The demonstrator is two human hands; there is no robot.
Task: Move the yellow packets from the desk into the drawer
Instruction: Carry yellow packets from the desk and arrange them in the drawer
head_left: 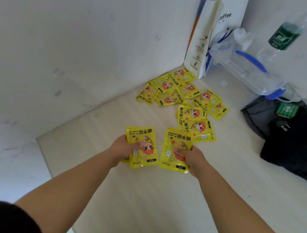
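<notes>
Your left hand [125, 147] gripped a yellow packet [143, 148], thumb pressed across its front, and your right hand [190, 157] clasped another packet [173, 149] just beside it. Beyond them, more yellow packets [178, 92] lay scattered on the pale surface [157, 204] toward the corner.

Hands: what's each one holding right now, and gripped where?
Left hand grips yellow packets by their left edge, thumb across the front. Right hand grips another packet by its right edge.
</notes>
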